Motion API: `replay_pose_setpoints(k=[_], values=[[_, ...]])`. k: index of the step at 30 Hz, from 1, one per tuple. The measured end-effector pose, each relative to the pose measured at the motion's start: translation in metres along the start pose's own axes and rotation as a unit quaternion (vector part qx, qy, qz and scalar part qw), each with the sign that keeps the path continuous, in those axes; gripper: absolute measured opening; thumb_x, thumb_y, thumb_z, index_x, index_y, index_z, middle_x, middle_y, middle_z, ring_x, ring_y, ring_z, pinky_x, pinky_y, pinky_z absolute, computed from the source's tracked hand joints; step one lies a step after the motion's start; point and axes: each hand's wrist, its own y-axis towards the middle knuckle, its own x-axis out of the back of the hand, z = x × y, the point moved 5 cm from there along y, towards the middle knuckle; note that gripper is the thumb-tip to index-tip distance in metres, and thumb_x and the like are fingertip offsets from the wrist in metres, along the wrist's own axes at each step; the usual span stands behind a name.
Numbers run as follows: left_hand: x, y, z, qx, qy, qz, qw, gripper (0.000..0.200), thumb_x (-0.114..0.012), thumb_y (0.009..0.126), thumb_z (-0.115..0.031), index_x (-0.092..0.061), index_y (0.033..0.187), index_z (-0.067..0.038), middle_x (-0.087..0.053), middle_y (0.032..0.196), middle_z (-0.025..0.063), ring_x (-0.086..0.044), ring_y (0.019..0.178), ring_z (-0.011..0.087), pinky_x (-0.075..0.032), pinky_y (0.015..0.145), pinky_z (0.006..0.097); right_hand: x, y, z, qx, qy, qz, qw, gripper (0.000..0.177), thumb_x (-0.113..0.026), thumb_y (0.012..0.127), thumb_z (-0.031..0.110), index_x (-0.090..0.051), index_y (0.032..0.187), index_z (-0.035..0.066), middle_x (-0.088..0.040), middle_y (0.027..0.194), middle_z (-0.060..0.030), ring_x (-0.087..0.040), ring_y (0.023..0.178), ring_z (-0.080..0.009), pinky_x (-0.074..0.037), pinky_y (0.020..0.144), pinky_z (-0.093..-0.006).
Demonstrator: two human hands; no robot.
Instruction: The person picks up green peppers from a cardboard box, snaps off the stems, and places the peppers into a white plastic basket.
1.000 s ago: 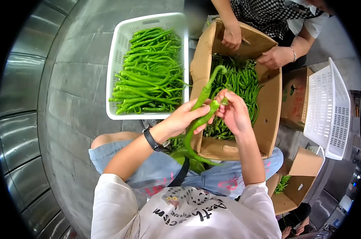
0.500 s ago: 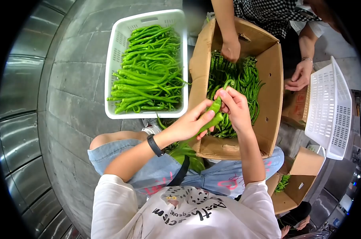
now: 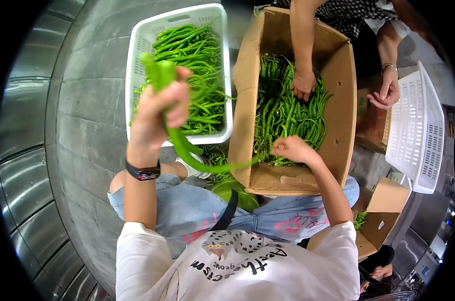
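Observation:
My left hand [image 3: 162, 108] is closed round a few long green peppers [image 3: 187, 148], blurred by motion, over the lower left of a white crate [image 3: 129, 95]. Their thin ends trail down and right toward the cardboard box [image 3: 241, 100]. Rows of green peppers [image 3: 190, 55] lie in the crate. Over the near part of the box, my right hand [image 3: 291, 149] has its fingers bent together; what is between them, if anything, is too small to make out. Many darker green peppers [image 3: 315, 113] lie in the box.
Another person's hand [image 3: 303, 84] reaches into the box, and their other hand [image 3: 386, 91] is right of it. A white basket [image 3: 413, 130] stands at the right. A smaller cardboard box [image 3: 383, 215] is at the lower right. Something green and round [image 3: 242, 195] lies between my legs.
My left hand has moved up and left with the peppers, away from my right hand, which has let go of them and lowered slightly. The other person's hand in the box has shifted right and down.

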Motion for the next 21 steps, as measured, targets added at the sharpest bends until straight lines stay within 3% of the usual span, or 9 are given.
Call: replay_pose_setpoints(k=[1,4,9,11,13,15,17,19,21], values=[[0.009,0.0,-0.009,-0.015,-0.03,-0.026,0.999,0.031,-0.052,0.092,-0.019,-0.045,0.115,0.001,-0.04,0.075,-0.0015,-0.034,0.051,0.002,-0.029,0.039,0.0156,-0.012,0.002,-0.007,-0.023,-0.058,0.069,0.996,0.034,-0.069,0.074,0.037,-0.068,0.088,0.006,-0.067,0.082,-0.014,-0.064,0.077,-0.0285,-0.051,0.074,-0.0369],[0.021,-0.005,-0.028,-0.038,-0.093,-0.063,0.993,0.018,-0.044,0.096,-0.015,-0.044,0.109,-0.002,-0.039,0.076,-0.0012,-0.034,0.055,0.0027,-0.03,0.04,0.015,-0.029,0.032,-0.051,-0.037,-0.168,0.078,0.982,0.035,-0.068,0.073,0.037,-0.068,0.089,0.006,-0.066,0.086,-0.016,-0.063,0.085,-0.0289,-0.05,0.08,-0.0391],[0.03,-0.01,-0.027,-0.009,-0.056,-0.09,0.994,0.017,-0.05,0.093,-0.019,-0.049,0.105,-0.006,-0.046,0.076,0.0006,-0.04,0.054,0.0054,-0.032,0.042,0.0181,-0.035,0.121,-0.115,-0.175,0.172,-0.146,0.958,0.028,-0.067,0.077,0.025,-0.064,0.09,0.001,-0.065,0.064,-0.0117,-0.061,0.047,-0.0209,-0.052,0.058,-0.033],[0.029,-0.008,-0.022,0.003,-0.038,-0.1,0.994,0.017,-0.051,0.092,-0.017,-0.049,0.104,-0.006,-0.048,0.075,0.002,-0.044,0.056,0.0078,-0.035,0.044,0.02,-0.05,0.159,-0.143,-0.228,0.165,-0.236,0.93,0.053,-0.073,0.07,0.043,-0.06,0.094,-0.003,-0.066,0.088,-0.0202,-0.065,0.082,-0.0315,-0.051,0.075,-0.0399],[0.027,-0.006,-0.018,0.01,-0.028,-0.107,0.994,0.017,-0.053,0.092,-0.017,-0.05,0.104,-0.006,-0.049,0.075,0.0027,-0.045,0.056,0.0088,-0.037,0.044,0.0209,-0.047,0.161,-0.118,-0.295,0.087,-0.325,0.894,0.066,-0.074,0.066,0.051,-0.056,0.098,-0.003,-0.062,0.103,-0.023,-0.059,0.098,-0.0379,-0.048,0.083,-0.0444],[0.024,-0.003,-0.013,0.02,-0.001,-0.114,0.993,0.017,-0.05,0.092,-0.016,-0.045,0.105,-0.006,-0.043,0.076,0.0017,-0.039,0.056,0.0065,-0.032,0.042,0.0177,-0.049,0.163,-0.098,-0.323,0.054,-0.387,0.862,0.065,-0.074,0.068,0.049,-0.052,0.103,-0.001,-0.062,0.104,-0.0213,-0.059,0.097,-0.0404,-0.049,0.082,-0.0467],[0.024,-0.002,-0.008,0.037,-0.013,-0.122,0.992,0.018,-0.052,0.091,-0.015,-0.045,0.105,-0.006,-0.043,0.075,0.0019,-0.04,0.055,0.0068,-0.033,0.041,0.018,-0.046,0.164,-0.097,-0.361,0.097,-0.346,0.861,0.061,-0.074,0.07,0.046,-0.054,0.104,0.0,-0.062,0.104,-0.02,-0.06,0.096,-0.0396,-0.049,0.082,-0.046],[0.023,0.0,-0.004,0.065,-0.024,-0.126,0.99,0.021,-0.053,0.09,-0.015,-0.046,0.107,-0.004,-0.043,0.073,0.0015,-0.04,0.054,0.007,-0.034,0.04,0.0184,-0.038,0.162,-0.101,-0.362,0.102,-0.334,0.864,0.051,-0.073,0.07,0.044,-0.063,0.093,0.0,-0.064,0.099,-0.0209,-0.062,0.094,-0.0372,-0.05,0.081,-0.0447],[0.023,0.001,0.002,0.071,-0.059,-0.103,0.99,0.028,-0.058,0.087,-0.014,-0.05,0.109,0.0,-0.049,0.071,0.0031,-0.046,0.055,0.0086,-0.037,0.043,0.0209,-0.026,0.159,-0.108,-0.273,0.095,-0.345,0.893,0.046,-0.072,0.07,0.043,-0.064,0.084,-0.001,-0.066,0.089,-0.021,-0.064,0.086,-0.0358,-0.05,0.077,-0.0436]])
